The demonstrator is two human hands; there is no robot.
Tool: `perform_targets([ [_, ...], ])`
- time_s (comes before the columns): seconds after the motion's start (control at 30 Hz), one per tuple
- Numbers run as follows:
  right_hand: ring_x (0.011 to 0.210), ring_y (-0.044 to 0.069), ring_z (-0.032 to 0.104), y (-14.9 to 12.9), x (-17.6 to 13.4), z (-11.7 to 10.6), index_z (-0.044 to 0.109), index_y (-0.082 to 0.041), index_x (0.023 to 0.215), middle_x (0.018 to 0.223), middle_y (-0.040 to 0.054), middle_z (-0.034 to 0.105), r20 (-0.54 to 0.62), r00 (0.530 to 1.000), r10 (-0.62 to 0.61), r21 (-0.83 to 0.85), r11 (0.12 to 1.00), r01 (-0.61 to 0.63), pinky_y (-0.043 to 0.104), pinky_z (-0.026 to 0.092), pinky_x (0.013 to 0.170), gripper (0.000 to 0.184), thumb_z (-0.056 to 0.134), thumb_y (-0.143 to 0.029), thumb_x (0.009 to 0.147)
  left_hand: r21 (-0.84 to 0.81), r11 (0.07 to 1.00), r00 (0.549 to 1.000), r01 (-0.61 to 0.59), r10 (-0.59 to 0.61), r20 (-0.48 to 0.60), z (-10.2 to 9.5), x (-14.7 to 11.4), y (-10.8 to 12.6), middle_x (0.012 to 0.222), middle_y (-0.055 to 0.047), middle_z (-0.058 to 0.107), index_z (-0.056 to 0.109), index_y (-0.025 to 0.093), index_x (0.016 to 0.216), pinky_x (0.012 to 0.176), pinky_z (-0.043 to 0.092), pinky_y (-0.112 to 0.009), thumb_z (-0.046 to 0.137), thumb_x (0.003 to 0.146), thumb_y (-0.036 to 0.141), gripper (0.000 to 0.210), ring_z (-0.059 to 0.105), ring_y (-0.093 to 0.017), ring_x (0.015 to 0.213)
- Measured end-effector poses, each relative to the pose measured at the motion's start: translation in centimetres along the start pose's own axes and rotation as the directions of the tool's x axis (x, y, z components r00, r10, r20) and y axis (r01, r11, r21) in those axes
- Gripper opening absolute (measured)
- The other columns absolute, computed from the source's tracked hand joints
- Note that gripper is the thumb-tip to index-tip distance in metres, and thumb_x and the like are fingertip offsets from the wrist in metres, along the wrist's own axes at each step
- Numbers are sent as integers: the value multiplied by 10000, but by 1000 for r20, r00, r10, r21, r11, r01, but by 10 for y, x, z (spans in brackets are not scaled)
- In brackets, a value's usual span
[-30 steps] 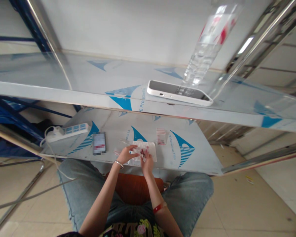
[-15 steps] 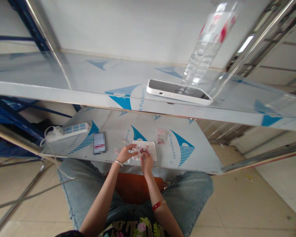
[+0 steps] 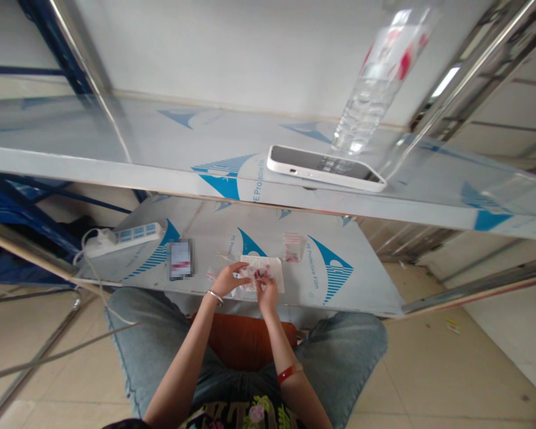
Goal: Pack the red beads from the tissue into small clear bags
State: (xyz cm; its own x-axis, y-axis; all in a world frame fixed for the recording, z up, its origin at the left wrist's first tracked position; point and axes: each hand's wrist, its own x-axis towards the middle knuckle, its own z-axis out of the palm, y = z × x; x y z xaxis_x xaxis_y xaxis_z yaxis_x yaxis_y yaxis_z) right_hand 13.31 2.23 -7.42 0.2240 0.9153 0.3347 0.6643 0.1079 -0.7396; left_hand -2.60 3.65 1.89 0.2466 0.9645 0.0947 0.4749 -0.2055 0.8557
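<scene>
A small white sheet (image 3: pixel 274 268) lies on the lower shelf, with a cluster of tiny pink and dark red pieces (image 3: pixel 262 273) on it. My left hand (image 3: pixel 227 281) reaches over the sheet's left side, its thumb and fingers curved and apart, with nothing visible between them. At the front edge of the cluster, my right hand (image 3: pixel 268 294) has its fingertips pinched together; whatever they hold is too small to make out. Clear plastic bags (image 3: pixel 223 260) lie beside and partly under my left hand. Right of the sheet is a small clear zip bag (image 3: pixel 292 246) with reddish contents.
A phone-like device (image 3: pixel 181 260) with a blurred screen and a white power strip (image 3: pixel 129 236) with cables lie to the left. Above, the upper shelf (image 3: pixel 161 170) juts out, bearing a white-cased phone (image 3: pixel 326 168) and a water bottle (image 3: pixel 375 89).
My right hand has shifted very slightly at the cluster, its fingers still pinched. My left hand stays nearly in place.
</scene>
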Motion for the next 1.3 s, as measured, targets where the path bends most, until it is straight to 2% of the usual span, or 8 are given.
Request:
perform_targets([
  [0.1, 699, 198, 559, -7, 8, -9, 655, -119, 741, 734, 91, 588, -68, 997, 42, 109, 993, -35, 313, 437, 686, 288, 484, -342, 800, 11, 1000, 1000, 17, -17, 20, 0, 0, 1, 1075, -69, 670, 633, 194, 1061, 833, 487, -312, 730, 623, 286, 457, 620, -213, 944],
  [0.2, 688, 179, 547, -22, 17, -23, 645, -127, 766, 740, 80, 594, -128, 991, 40, 208, 978, -12, 297, 440, 682, 293, 501, -378, 810, 5, 1000, 999, 16, -16, 30, 1, 0, 3, 1079, -66, 670, 634, 193, 1062, 831, 487, -307, 730, 620, 268, 459, 617, -209, 946],
  [0.4, 647, 143, 522, -56, 22, -37, 635, -153, 781, 740, 50, 586, -75, 992, -97, 289, 951, 114, 258, 439, 629, 236, 523, -356, 825, 11, 1000, 999, -10, 9, 37, 4, 0, 3, 1057, -73, 675, 626, 170, 1063, 813, 488, -305, 722, 638, 273, 447, 625, -203, 911],
  [0.53, 672, 150, 528, -60, 19, -33, 639, -165, 784, 734, 47, 586, -65, 985, -160, 251, 953, 171, 273, 441, 657, 233, 500, -342, 845, 16, 1000, 1000, -23, 23, 13, 4, 0, 1, 1059, -77, 674, 626, 166, 1056, 819, 488, -292, 709, 654, 254, 420, 620, -206, 954],
  [0.73, 704, 169, 532, -37, 13, -25, 647, -141, 873, 788, 82, 593, -165, 985, -44, 118, 991, 64, 280, 431, 676, 268, 447, -318, 862, 42, 999, 999, 28, -26, -36, 0, 0, -3, 1047, -86, 676, 624, 168, 1050, 805, 495, -316, 718, 651, 320, 437, 632, -211, 895],
  [0.87, 759, 212, 524, -23, 12, -13, 675, -136, 821, 764, 96, 596, -100, 995, -20, -63, 998, 14, 316, 404, 710, 274, 481, -329, 841, 41, 999, 996, 29, -25, -80, -1, 0, -3, 998, -82, 687, 627, 164, 1032, 788, 494, -304, 704, 662, 316, 408, 634, -204, 873],
  [1.03, 829, 234, 519, -24, 24, 8, 695, -147, 766, 796, 113, 616, 17, 997, -73, -192, 979, 75, 322, 371, 744, 238, 515, -294, 818, 71, 997, 991, 37, -27, -133, -5, -1, -4, 940, -63, 687, 629, 170, 1011, 786, 488, -301, 687, 673, 356, 390, 631, -196, 853],
  [1.3, 927, 261, 481, -25, 29, 24, 707, -184, 791, 884, 123, 622, -7, 999, -32, -284, 959, 29, 351, 315, 785, 210, 529, -290, 825, 55, 997, 979, 45, -33, -200, -8, -2, -10, 935, -50, 682, 616, 169, 1010, 783, 483, -285, 678, 685, 350, 378, 629, -184, 853],
])
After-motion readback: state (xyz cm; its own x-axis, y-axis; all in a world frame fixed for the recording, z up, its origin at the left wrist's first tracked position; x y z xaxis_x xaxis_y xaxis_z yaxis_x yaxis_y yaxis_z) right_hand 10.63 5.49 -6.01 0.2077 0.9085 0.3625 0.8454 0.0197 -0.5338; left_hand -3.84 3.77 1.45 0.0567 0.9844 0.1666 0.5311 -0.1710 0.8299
